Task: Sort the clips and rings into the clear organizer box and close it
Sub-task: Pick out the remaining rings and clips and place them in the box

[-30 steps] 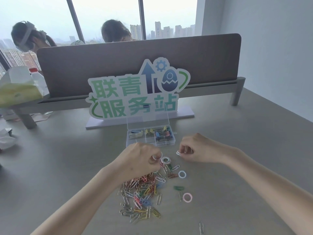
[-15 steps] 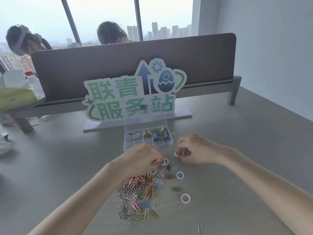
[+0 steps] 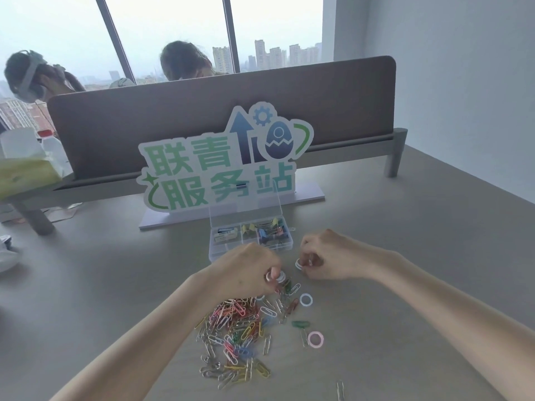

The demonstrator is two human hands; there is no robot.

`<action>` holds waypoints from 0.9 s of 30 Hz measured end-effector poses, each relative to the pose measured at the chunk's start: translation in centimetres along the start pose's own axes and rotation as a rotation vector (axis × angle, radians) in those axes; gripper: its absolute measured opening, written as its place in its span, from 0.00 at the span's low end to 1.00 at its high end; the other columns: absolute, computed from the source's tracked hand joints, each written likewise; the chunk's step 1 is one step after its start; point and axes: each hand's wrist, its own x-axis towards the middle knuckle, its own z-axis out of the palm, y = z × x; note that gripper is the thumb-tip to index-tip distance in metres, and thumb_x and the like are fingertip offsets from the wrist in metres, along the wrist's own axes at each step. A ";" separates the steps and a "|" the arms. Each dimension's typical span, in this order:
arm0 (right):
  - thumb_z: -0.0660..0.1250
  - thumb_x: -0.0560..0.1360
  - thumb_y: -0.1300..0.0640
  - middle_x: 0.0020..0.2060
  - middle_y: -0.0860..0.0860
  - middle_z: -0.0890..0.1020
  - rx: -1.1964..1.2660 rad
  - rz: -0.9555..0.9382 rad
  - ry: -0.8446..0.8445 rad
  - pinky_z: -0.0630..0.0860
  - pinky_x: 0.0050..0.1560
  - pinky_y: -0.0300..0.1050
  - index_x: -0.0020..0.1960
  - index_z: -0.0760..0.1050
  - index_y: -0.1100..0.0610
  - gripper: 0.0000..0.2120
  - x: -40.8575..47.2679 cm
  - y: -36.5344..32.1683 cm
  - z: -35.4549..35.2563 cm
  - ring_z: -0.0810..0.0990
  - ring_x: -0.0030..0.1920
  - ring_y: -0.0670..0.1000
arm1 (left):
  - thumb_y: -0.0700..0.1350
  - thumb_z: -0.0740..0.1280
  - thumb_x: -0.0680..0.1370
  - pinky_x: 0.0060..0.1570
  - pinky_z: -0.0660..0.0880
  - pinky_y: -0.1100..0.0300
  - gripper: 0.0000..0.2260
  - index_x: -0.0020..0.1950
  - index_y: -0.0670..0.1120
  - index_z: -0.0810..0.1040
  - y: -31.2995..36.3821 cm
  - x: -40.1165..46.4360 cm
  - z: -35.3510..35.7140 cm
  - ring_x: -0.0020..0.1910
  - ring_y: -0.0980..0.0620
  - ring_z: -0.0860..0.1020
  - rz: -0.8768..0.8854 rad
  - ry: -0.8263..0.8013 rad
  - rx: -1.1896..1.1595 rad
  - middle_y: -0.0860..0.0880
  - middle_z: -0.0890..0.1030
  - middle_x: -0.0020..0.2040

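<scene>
A heap of coloured paper clips [image 3: 236, 328] lies on the grey table in front of me. My left hand [image 3: 246, 270] is at the heap's far edge, its fingers pinched on small rings [image 3: 275, 276]. My right hand [image 3: 327, 256] is curled beside it, gripping pale rings [image 3: 299, 264]. A white ring [image 3: 306, 300] and a pink ring [image 3: 315, 339] lie loose to the right of the heap, near a green clip [image 3: 300, 323]. The clear organizer box [image 3: 221, 251] stands just beyond my hands with its lid [image 3: 246, 208] upright; binder clips fill its far compartments.
A white and green sign [image 3: 225, 160] on a flat base stands behind the box, against a brown desk divider [image 3: 202, 111]. Two people sit beyond the divider. One stray clip [image 3: 340, 389] lies near the table's front edge. A yellow packet [image 3: 26, 175] sits far left.
Both hands have stayed at the far edge of the heap with small finger movements; my left hand now shows rings pinched at its fingertips. The view shifted slightly.
</scene>
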 end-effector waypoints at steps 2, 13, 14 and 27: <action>0.68 0.72 0.55 0.42 0.47 0.76 0.002 0.006 0.005 0.75 0.45 0.41 0.44 0.81 0.55 0.05 0.0 0.0 0.0 0.76 0.38 0.45 | 0.51 0.71 0.69 0.42 0.75 0.58 0.06 0.44 0.53 0.79 0.1 0.1 0.1 0.45 0.54 0.77 0.003 0.012 0.035 0.57 0.79 0.44; 0.67 0.73 0.52 0.44 0.47 0.78 0.033 0.043 -0.008 0.75 0.47 0.43 0.45 0.81 0.55 0.07 0.0 0.2 0.0 0.78 0.42 0.47 | 0.54 0.68 0.70 0.48 0.78 0.58 0.03 0.40 0.56 0.77 -0.9 -0.9 -0.8 0.43 0.59 0.78 -0.096 0.121 -0.191 0.59 0.79 0.41; 0.67 0.74 0.52 0.43 0.46 0.78 0.031 0.044 -0.005 0.75 0.47 0.43 0.45 0.80 0.55 0.08 0.0 0.2 0.0 0.78 0.42 0.47 | 0.54 0.69 0.70 0.47 0.79 0.60 0.04 0.40 0.55 0.79 -1.1 -1.1 -0.9 0.42 0.61 0.79 -0.112 0.128 -0.273 0.59 0.80 0.40; 0.69 0.75 0.50 0.42 0.45 0.80 0.068 0.040 0.029 0.73 0.46 0.37 0.42 0.79 0.51 0.06 0.2 0.0 -0.5 0.78 0.42 0.44 | 0.50 0.71 0.72 0.48 0.78 0.65 0.04 0.42 0.52 0.84 -3.4 -2.3 -1.2 0.43 0.63 0.79 -0.194 0.205 -0.344 0.57 0.84 0.42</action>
